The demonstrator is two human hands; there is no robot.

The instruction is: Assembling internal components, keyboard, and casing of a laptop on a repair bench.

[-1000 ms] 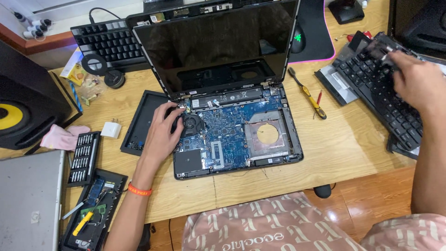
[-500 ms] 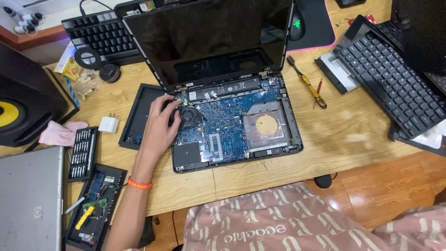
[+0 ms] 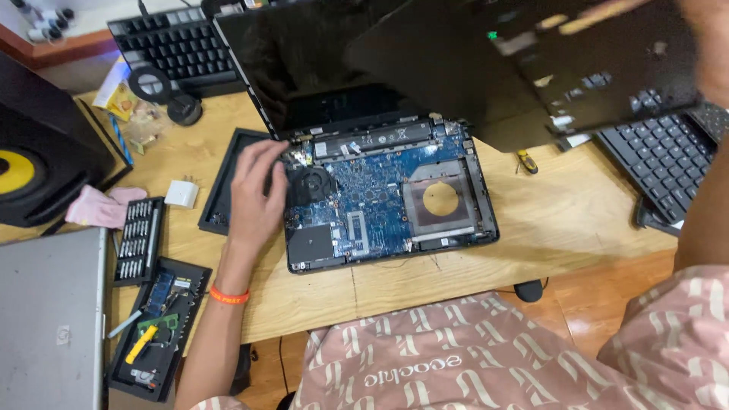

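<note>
An opened laptop lies on the wooden desk, its blue motherboard (image 3: 380,205) and round fan (image 3: 310,184) exposed and its dark screen tilted up behind. My left hand (image 3: 254,197) rests on the laptop's left edge, fingertips beside the fan and hinge corner, holding nothing. My right hand (image 3: 710,45), mostly cut off at the top right corner, grips a large black laptop cover panel (image 3: 531,68) in the air above the laptop's right rear, hiding part of the screen.
A black keyboard (image 3: 668,163) lies at the right, another keyboard (image 3: 171,49) at the back. A black tray (image 3: 220,190), white charger (image 3: 181,193), bit set (image 3: 137,239), parts tray (image 3: 156,326), silver laptop (image 3: 49,319) and speaker (image 3: 30,152) fill the left. A yellow-handled screwdriver (image 3: 525,161) lies right of the laptop.
My right hand left the keyboard at the right, went out of view, and now holds a black panel over the laptop. My left hand stayed by the fan.
</note>
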